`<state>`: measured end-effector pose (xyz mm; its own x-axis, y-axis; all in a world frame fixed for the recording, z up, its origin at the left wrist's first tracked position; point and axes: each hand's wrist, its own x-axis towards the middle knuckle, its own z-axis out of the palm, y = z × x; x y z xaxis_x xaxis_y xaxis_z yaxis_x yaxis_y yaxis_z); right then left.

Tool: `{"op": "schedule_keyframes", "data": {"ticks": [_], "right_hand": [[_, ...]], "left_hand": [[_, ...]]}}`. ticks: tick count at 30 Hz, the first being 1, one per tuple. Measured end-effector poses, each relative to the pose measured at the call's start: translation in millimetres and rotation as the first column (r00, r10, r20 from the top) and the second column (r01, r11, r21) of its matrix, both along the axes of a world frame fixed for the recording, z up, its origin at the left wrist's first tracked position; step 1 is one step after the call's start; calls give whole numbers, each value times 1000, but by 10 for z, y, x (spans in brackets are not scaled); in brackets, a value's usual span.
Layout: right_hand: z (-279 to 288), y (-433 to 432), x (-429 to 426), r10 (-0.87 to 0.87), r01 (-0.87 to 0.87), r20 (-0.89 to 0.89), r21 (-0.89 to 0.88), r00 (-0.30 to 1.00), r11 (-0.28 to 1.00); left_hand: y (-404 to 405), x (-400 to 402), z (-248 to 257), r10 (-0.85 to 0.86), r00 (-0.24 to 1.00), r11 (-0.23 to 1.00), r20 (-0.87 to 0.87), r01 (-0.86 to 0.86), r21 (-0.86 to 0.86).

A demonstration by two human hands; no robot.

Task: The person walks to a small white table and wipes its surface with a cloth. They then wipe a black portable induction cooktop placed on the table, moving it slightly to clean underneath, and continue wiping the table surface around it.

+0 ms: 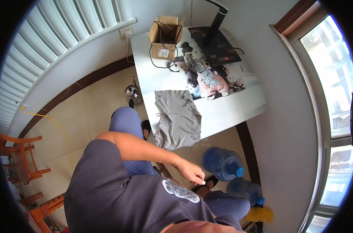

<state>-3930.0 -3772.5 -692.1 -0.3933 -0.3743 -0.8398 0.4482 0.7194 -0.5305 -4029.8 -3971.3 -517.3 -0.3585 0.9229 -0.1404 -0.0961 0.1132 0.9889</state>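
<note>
My left hand [191, 174] hangs in front of my dark shirt [106, 186], its fingers curled together. A small pale spot shows at the fingertips; I cannot tell whether it is a nail or something held. My right hand is out of view. Beyond my left forearm, a crumpled grey cloth garment [179, 119] lies on the white table [226, 112], partly hanging over the near edge. The left hand is apart from it. A large blue water bottle [221, 163] lies on the floor, just right of the hand.
An open cardboard box [166, 48] with a black cable and a black induction cooker [215, 48] stand at the table's back. A steel kettle [132, 91] sits on the floor. A second bottle [243, 190], yellow cloth [259, 214], wooden chair [26, 160] and radiator [48, 35] surround me.
</note>
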Motion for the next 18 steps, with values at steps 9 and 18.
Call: {"op": "schedule_keyframes", "data": {"ticks": [9, 18], "right_hand": [[-191, -571, 31, 89, -90, -157, 3, 984, 996], [-38, -511, -337, 307, -536, -794, -29, 526, 843]], "left_hand": [[-178, 262, 595, 400, 872, 904, -283, -425, -33], [-23, 898, 568, 693, 621, 704, -367, -692, 158]]}}
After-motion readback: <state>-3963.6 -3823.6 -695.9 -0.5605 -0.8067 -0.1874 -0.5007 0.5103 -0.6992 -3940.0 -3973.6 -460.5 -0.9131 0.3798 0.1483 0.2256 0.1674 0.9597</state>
